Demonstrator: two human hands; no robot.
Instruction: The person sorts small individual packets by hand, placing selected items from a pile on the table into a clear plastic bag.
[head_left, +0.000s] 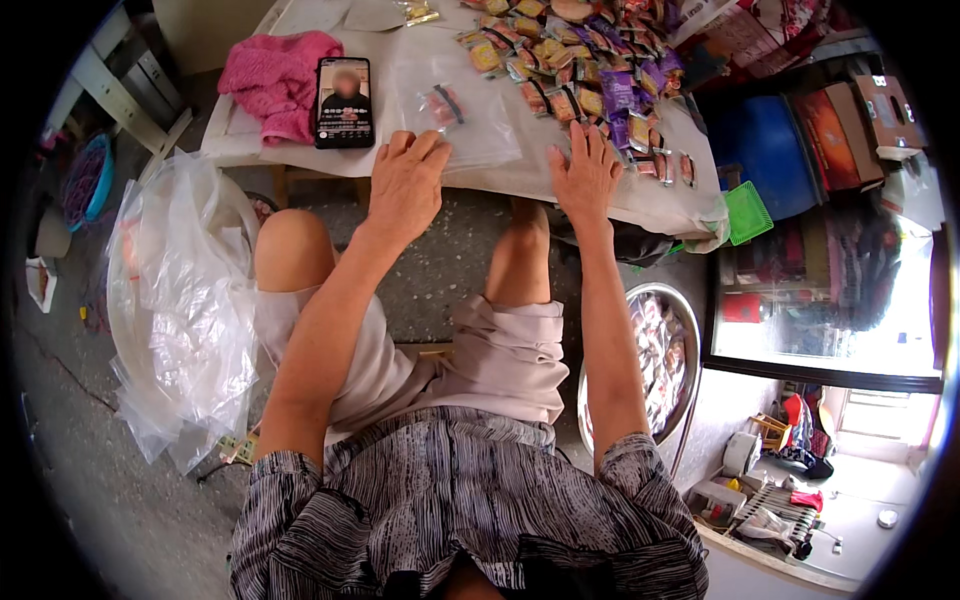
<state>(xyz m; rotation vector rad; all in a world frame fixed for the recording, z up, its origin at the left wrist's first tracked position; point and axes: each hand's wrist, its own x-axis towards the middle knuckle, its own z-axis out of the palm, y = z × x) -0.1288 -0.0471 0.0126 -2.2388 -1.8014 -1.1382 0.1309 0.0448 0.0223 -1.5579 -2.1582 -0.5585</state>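
My left hand (409, 176) rests over the near left corner of a clear plastic bag (480, 124) on the cloth-covered table; whether its fingers pinch the bag is hidden. Inside or beneath the film lies one small wrapped packet (444, 106) with a dark band. My right hand (587, 176) lies at the table's near edge, fingers spread, its fingertips beside the pile of small wrapped packets (562, 56). Among the pile are purple packets (619, 94). Whether the right fingertips touch a packet cannot be told.
A smartphone (345, 105) and a pink towel (274, 82) lie at the table's left. Plastic bags (195, 315) drape over a container beside my left leg. A round metal basin (694, 352) of packets stands right of my legs. A green basket (748, 213) is at the table's right corner.
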